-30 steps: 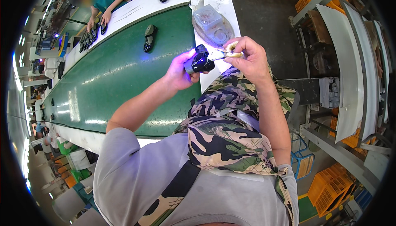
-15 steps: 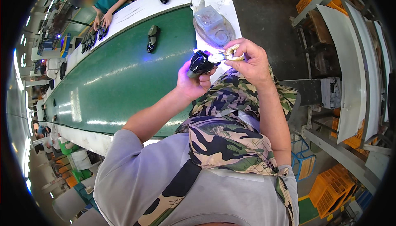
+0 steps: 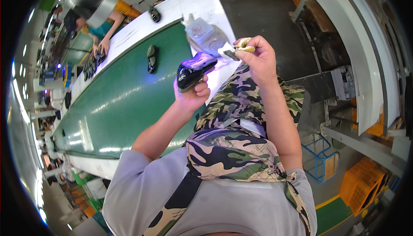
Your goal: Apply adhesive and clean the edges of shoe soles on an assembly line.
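Observation:
My left hand (image 3: 192,93) grips a shiny black shoe (image 3: 193,71) and holds it up over the near edge of the green conveyor belt (image 3: 116,102). My right hand (image 3: 257,57) is raised beside the shoe, its fingers pinched on a small brush with a pale tip (image 3: 234,52) that points toward the shoe's upper end. A camouflage apron (image 3: 234,145) covers my lap beneath both hands.
A clear plastic bottle (image 3: 202,31) lies on the white table edge (image 3: 206,8) beyond the shoe. Two more dark shoes (image 3: 151,58) ride the belt. Another person (image 3: 101,25) works at the far side. Metal racks (image 3: 361,55) and orange crates (image 3: 363,182) stand to the right.
Both hands have risen slightly with the shoe. The shoe has turned so its length now points toward the brush, and the brush tip has drawn back from it.

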Demonstrator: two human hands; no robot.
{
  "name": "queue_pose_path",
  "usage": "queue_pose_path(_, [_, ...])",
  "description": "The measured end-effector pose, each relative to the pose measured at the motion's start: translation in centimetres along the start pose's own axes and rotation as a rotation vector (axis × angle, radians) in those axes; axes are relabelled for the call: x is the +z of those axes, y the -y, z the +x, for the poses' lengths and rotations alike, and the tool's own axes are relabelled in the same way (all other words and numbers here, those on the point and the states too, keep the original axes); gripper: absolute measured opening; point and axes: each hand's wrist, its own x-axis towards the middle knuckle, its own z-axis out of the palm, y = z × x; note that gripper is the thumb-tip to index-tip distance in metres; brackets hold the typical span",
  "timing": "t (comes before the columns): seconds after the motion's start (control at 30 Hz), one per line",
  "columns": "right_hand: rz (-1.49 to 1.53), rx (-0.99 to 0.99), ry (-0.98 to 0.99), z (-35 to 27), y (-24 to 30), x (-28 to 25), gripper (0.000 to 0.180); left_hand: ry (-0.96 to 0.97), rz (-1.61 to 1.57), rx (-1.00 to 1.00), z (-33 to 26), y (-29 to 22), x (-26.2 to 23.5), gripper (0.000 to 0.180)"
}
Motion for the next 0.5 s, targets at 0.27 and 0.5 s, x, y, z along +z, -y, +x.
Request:
queue_pose_path(0.27, [0.698, 0.158, -0.332, -1.7, 1.0, -5.8, 0.005, -0.108, 0.431, 0.12, 2.8, 1.2, 4.1, 0.063])
queue_pose_path(0.5, [0.913, 0.22, -0.568, -4.1, 4.2, -11.3, 0.018, -0.114, 0.66, 0.057, 7.7, 3.7, 7.5, 0.056])
